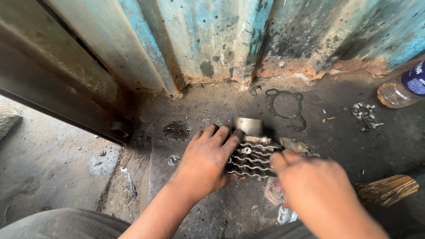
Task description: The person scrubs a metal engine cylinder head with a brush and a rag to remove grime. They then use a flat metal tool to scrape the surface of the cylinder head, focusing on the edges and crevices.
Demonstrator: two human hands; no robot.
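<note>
Head view: left hand (pixel 207 160) lies flat, fingers spread, pressing on the finned metal engine cylinder (pixel 253 157), while the right hand (pixel 316 188) pinches its right edge with curled fingers. Between both hands, the cylinder rests on the grimy floor (pixel 199 115), its smooth sleeve (pixel 248 125) pointing away toward the blue corrugated wall (pixel 212 40).

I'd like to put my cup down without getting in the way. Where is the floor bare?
Bare floor lies left of the left hand, between the dark oil stain and the metal door rail. Another patch lies between the ring gasket and the small metal bits. It is crowded around the finned engine part, where both hands work, and by the broom.
</note>
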